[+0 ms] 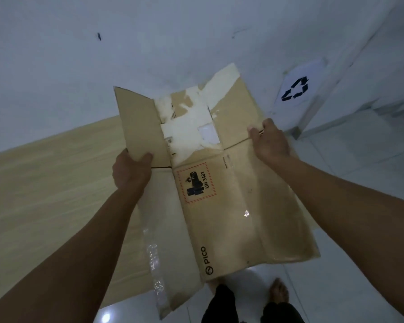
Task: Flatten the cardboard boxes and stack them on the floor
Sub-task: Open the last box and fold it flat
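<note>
Holding a brown, mostly collapsed cardboard box with torn white tape and a red-bordered battery label (219, 183) up at centre frame, above pale glossy floor tiles (359, 187) — left hand (131, 171) pinching the raised flap at nine o'clock, right hand (269, 141) curling its fingers over the edge at two o'clock. Judging the flattening as nearly done, that one flap still standing and the laying-down yet to come; no stack in view. Standing by a light wood-grain surface (44, 183) at eight o'clock, with a white wall (103, 66) at twelve and a white sheet with a black recycling symbol (296, 87) at two.
</note>
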A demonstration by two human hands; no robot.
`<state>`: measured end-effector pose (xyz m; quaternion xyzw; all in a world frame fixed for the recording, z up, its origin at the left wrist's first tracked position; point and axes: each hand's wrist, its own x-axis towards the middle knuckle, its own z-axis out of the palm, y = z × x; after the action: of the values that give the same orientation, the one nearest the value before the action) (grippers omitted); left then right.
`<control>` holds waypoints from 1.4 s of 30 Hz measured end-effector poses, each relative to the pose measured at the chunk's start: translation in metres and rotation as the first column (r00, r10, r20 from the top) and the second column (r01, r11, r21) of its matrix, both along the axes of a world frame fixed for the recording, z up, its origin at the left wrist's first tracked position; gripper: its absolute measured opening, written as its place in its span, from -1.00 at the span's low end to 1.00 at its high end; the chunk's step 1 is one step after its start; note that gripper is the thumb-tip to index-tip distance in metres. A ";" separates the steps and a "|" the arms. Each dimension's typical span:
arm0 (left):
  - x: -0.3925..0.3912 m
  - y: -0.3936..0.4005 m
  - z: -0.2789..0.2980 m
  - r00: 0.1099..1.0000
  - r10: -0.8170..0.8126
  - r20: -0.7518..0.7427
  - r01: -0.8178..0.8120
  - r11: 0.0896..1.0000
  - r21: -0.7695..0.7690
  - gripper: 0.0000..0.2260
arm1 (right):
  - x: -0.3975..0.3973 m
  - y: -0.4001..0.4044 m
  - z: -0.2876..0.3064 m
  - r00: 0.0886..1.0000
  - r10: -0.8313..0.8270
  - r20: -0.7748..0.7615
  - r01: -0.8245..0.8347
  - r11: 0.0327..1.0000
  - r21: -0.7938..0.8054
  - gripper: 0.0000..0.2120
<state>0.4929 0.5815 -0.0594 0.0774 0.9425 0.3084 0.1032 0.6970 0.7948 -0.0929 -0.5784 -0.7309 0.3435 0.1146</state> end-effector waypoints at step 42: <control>0.417 0.446 -0.048 0.996 -0.088 0.024 0.087 0.995 0.047 -0.54 | 0.413 0.398 -0.016 0.984 0.029 0.175 -0.079 0.954 0.289 -0.75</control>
<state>0.9101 1.0272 -0.1078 0.1169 0.9295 0.3259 0.1273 1.1101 1.1931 -0.1087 -0.5616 -0.7966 0.1833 0.1278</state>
